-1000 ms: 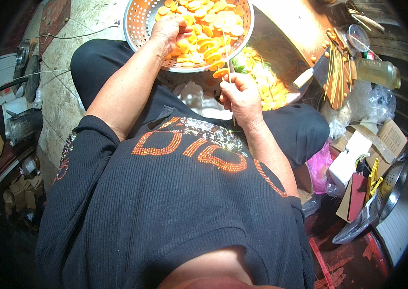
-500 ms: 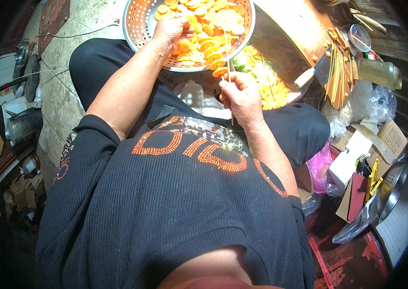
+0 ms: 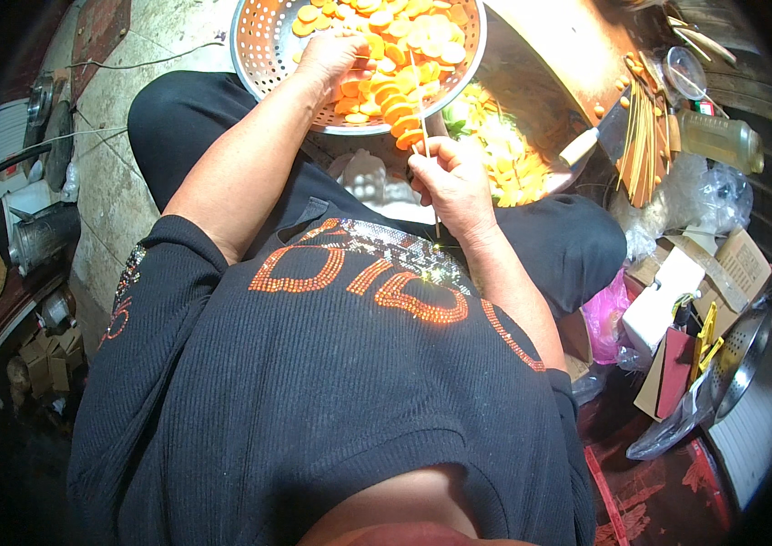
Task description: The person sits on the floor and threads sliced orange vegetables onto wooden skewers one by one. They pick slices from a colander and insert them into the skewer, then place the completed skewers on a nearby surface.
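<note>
While right hand (image 3: 452,182) grips skewer (image 3: 423,100), white box (image 3: 662,300) nearby

The packages sit in a heap at the right edge of the view. A brown cardboard box (image 3: 739,264) lies tilted there, its flap open. Just left of it and touching it is a white carton (image 3: 664,300), a plain oblong. Below the carton a dark red flat pack (image 3: 675,364) stands on edge, with a tan card (image 3: 650,387) leaning on its left side. A pink plastic bag (image 3: 606,314) is bunched just left of the carton. Above the box lies a crumpled clear bag (image 3: 709,196). Higher still, a clear plastic bottle (image 3: 721,138) lies on its side, with a small red label (image 3: 705,107) just above it.
</note>
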Action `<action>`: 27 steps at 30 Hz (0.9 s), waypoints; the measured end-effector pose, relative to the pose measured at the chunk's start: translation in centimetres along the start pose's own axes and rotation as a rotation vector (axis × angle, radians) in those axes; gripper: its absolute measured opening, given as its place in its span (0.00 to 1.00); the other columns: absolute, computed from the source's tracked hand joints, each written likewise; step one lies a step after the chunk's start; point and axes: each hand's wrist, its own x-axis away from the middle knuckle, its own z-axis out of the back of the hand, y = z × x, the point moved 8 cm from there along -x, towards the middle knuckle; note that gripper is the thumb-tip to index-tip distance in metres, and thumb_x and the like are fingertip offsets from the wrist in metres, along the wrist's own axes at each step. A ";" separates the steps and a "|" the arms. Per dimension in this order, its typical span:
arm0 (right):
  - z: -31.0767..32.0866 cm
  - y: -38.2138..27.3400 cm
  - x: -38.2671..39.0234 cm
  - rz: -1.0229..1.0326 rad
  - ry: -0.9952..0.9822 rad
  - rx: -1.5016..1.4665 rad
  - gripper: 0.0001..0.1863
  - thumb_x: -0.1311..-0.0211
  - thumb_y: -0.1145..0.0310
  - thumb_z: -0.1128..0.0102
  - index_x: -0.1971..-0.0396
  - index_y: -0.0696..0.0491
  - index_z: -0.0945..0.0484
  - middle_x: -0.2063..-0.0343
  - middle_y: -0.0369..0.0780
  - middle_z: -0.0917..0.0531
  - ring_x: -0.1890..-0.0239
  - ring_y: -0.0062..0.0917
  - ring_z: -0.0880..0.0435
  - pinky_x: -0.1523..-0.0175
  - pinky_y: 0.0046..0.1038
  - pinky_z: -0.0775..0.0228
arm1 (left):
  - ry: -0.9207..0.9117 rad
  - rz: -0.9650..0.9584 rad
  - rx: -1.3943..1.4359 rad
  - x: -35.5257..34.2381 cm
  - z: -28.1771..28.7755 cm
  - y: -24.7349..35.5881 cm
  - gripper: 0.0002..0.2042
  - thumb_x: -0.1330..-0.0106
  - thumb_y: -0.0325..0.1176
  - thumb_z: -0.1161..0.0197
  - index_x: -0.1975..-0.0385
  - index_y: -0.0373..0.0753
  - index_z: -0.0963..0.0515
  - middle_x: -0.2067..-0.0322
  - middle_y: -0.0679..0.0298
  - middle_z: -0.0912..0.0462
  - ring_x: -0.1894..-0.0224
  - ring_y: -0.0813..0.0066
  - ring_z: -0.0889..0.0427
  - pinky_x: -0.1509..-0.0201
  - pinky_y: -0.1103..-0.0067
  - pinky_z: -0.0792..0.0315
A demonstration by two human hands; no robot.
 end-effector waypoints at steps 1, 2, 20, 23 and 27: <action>0.0 0.0 0.0 0.002 -0.002 0.008 0.07 0.41 0.69 0.43 0.66 0.55 0.24 0.83 0.32 0.24 0.83 0.11 0.29 0.78 0.14 0.37 | -0.003 0.004 -0.012 0.1 -0.2 0.1 0.07 0.39 0.27 0.45 0.62 0.37 0.27 0.70 0.62 0.21 0.72 0.73 0.20 0.67 0.79 0.23; 0.0 0.1 -0.1 0.005 -0.005 0.017 0.07 0.41 0.69 0.43 0.66 0.55 0.24 0.82 0.32 0.24 0.83 0.11 0.29 0.78 0.14 0.37 | -0.007 0.007 -0.024 0.1 -0.3 0.1 0.07 0.39 0.27 0.45 0.62 0.37 0.27 0.70 0.62 0.20 0.72 0.74 0.20 0.67 0.79 0.23; -0.6 0.2 -0.8 0.032 0.008 -0.033 0.07 0.45 0.69 0.39 0.69 0.55 0.24 0.85 0.30 0.24 0.86 0.08 0.32 0.80 0.14 0.40 | -0.008 0.031 -0.023 -0.2 -1.0 -0.5 0.08 0.42 0.27 0.41 0.63 0.38 0.27 0.71 0.65 0.22 0.71 0.77 0.21 0.65 0.80 0.25; -0.7 0.1 -0.8 0.033 0.007 -0.026 0.07 0.45 0.70 0.39 0.69 0.56 0.24 0.85 0.30 0.24 0.85 0.08 0.32 0.80 0.14 0.40 | -0.010 0.035 -0.027 -0.4 -1.0 -0.7 0.08 0.41 0.28 0.41 0.63 0.39 0.26 0.71 0.65 0.21 0.71 0.77 0.21 0.66 0.79 0.25; -0.7 0.0 -0.9 0.042 -0.002 -0.017 0.07 0.45 0.71 0.39 0.69 0.56 0.24 0.86 0.30 0.25 0.85 0.08 0.32 0.80 0.14 0.40 | 0.019 0.020 -0.020 -0.6 -0.9 -0.9 0.06 0.41 0.30 0.42 0.65 0.38 0.25 0.74 0.64 0.20 0.74 0.77 0.20 0.67 0.79 0.23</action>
